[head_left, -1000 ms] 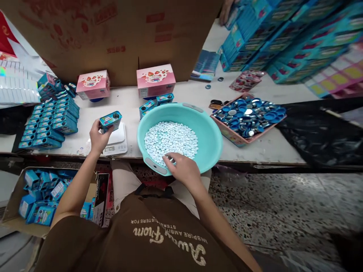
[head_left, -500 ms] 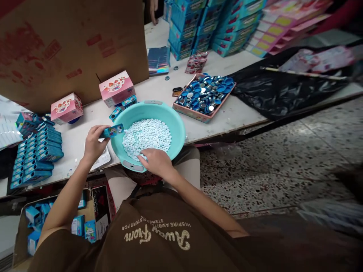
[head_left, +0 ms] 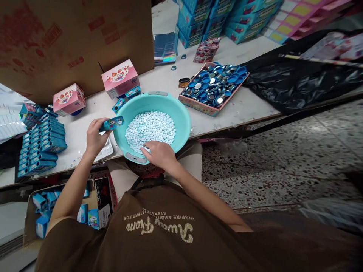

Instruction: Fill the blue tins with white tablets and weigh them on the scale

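Observation:
My left hand [head_left: 95, 136] grips a small teal tin [head_left: 112, 123] and holds it tilted at the left rim of a turquoise basin [head_left: 181, 113]. The basin holds a heap of small pale blue tablets [head_left: 151, 126]. My right hand [head_left: 159, 153] rests inside the basin's near edge, fingers curled down into the tablets; what they pinch is hidden. A white scale [head_left: 106, 150] lies under my left hand on the table [head_left: 159, 81].
Rows of teal tins [head_left: 42, 145] lie at the left. Two pink strawberry boxes [head_left: 120, 78] stand behind the basin before a cardboard sheet [head_left: 70, 41]. A pink tray of blue lids [head_left: 214, 85] sits right, beside black plastic [head_left: 300, 83]. A carton of tins [head_left: 45, 206] is on the floor.
My left hand carried the tin from above the scale to the basin's rim and tipped it. My right hand stayed in the tablets. The view swung right.

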`<state>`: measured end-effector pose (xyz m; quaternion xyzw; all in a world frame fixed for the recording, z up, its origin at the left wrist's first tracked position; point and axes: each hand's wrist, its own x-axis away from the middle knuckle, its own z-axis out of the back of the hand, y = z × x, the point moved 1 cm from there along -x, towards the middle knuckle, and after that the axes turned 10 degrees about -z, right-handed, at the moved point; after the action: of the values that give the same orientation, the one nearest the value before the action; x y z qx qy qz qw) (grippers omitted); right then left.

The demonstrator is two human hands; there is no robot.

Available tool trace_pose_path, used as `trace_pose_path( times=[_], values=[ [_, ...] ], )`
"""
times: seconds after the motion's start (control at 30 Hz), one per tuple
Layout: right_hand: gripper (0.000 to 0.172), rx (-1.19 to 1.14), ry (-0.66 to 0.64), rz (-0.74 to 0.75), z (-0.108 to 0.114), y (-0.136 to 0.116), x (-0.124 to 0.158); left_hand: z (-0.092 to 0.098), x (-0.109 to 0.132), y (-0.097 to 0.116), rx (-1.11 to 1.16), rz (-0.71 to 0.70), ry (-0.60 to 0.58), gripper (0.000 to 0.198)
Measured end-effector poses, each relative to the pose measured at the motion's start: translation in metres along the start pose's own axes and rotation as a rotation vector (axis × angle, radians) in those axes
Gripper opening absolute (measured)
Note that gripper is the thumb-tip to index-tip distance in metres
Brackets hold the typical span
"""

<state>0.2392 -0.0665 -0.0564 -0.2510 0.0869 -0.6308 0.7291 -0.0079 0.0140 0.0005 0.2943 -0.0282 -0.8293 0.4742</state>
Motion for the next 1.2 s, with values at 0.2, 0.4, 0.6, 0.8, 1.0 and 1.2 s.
trace_pose_path(
  times=[0.2,0.4,0.6,0.8,1.0,1.2],
  values=[
    [0.041,0.014,0.007,-0.008,-0.002,0.000,-0.001,0.004,0.008,0.005,0.004,-0.043,0.015,0.034],
    [0.042,0.009,0.013,-0.016,-0.004,0.000,0.000,-0.002,0.010,0.000,-0.030,-0.022,-0.011,0.030],
    [0.042,-0.001,0.012,-0.017,-0.003,0.000,0.001,-0.003,0.012,-0.001,0.046,0.058,0.058,0.032],
    [0.042,0.002,0.028,-0.015,-0.005,0.001,0.002,0.003,0.032,-0.049,0.440,0.343,0.329,0.051],
    [0.037,0.002,0.057,-0.018,-0.010,0.003,0.003,0.013,0.080,-0.111,0.650,0.532,0.493,0.067],
    [0.034,-0.029,0.098,-0.035,-0.017,0.007,0.004,-0.005,0.120,-0.148,0.591,0.601,0.570,0.067]
  ],
)
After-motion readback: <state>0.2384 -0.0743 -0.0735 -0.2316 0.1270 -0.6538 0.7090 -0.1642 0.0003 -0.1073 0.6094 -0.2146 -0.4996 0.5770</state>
